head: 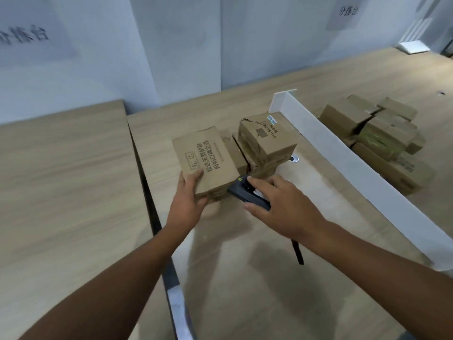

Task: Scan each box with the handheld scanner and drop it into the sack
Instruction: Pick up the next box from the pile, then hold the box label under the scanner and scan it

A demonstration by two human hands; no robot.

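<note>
Head view: on the worktop (245,266) at frame centre, we steady the printed box (208,155) with left hand (188,192) fingers clamped on its near corner; right hand (282,204) fingers wrap the scanner (241,191) just right of it, nose toward the box.

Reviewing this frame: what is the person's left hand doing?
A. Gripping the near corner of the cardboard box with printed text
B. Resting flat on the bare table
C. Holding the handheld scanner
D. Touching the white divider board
A: the left hand has its grip on the near corner of the printed cardboard box, while the right hand holds the dark handheld scanner beside it.
</note>
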